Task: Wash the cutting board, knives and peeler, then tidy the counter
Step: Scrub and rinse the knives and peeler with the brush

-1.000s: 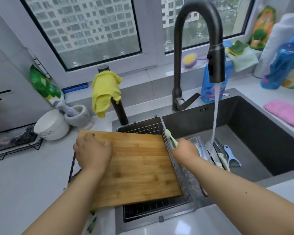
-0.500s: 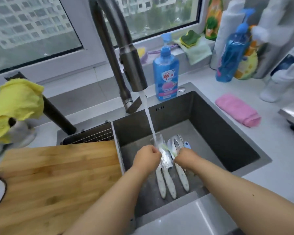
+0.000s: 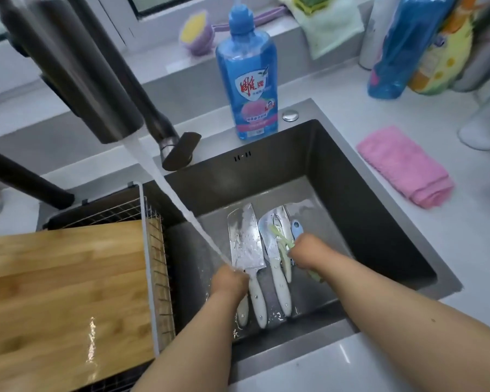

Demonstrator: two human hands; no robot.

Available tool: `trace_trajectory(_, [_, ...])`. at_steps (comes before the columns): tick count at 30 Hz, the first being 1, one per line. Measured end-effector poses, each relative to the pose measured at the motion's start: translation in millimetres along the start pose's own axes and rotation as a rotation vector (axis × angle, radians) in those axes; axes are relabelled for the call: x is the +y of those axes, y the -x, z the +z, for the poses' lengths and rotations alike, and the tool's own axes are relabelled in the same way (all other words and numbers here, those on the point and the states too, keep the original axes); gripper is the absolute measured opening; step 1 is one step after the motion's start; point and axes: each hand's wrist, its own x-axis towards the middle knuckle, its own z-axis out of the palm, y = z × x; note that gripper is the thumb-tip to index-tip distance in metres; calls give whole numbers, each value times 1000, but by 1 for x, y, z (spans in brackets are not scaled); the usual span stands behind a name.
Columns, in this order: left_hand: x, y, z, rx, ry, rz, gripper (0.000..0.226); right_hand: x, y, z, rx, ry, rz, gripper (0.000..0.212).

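While tap runs, board (image 3: pixel 65 292) sits wet on rack at left; knives (image 3: pixel 246 250) and peeler (image 3: pixel 296 226) lie in sink (image 3: pixel 379 236), unwashed by look. Left hand (image 3: pixel 229 281) grips cleaver handle; right hand (image 3: pixel 306 251) holds green brush (image 3: pixel 279 236). Surface untidied.

Blue bottle (image 3: pixel 248 77), pink cloth (image 3: pixel 405 165)

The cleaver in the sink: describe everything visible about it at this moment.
The cleaver has a broad rectangular blade of shiny, wet metal and a white handle with rivets. It lies flat on the floor of the sink, blade toward the back wall, handle toward the person. It is the leftmost of the blades lying side by side. The left hand is curled at its handle's top, where the tap's stream lands. Whether it truly grips is unclear.
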Motion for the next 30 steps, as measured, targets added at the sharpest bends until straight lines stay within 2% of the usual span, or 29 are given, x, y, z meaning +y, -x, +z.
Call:
trace_trajectory(2, [-6,-7,6,8,-16,-34,19,0,-3,1,-23,41,-19,12])
trace_trajectory(4, [-13,-16,13,-8,-84,-47,32,3,-7,2,-20,41,-26,7])
trace_trajectory(8, [-14,-20,17,-31,-129,-56,15,6,-9,3,-15,12,-59,8])
trace_trajectory(10, [-16,-27,19,-23,-129,-72,19,6,-8,3,-8,-5,-71,9])
trace_trajectory(13, [-18,-30,20,-36,-114,-54,6,7,-9,3,-1,-27,-77,11])
trace_trajectory(17, [-21,-35,18,-56,-93,-21,7,6,-7,2,0,-47,-86,13])
trace_trajectory(20, [-23,-33,12,-70,-99,-15,23,6,-5,0,6,-32,-88,12])
trace_trajectory(25, [-26,-30,2,-61,-43,-64,38,6,-2,1,11,-36,-57,12])
trace_trajectory(30, [-34,-37,5,-49,105,-99,45,5,-2,3,18,-38,-51,24])
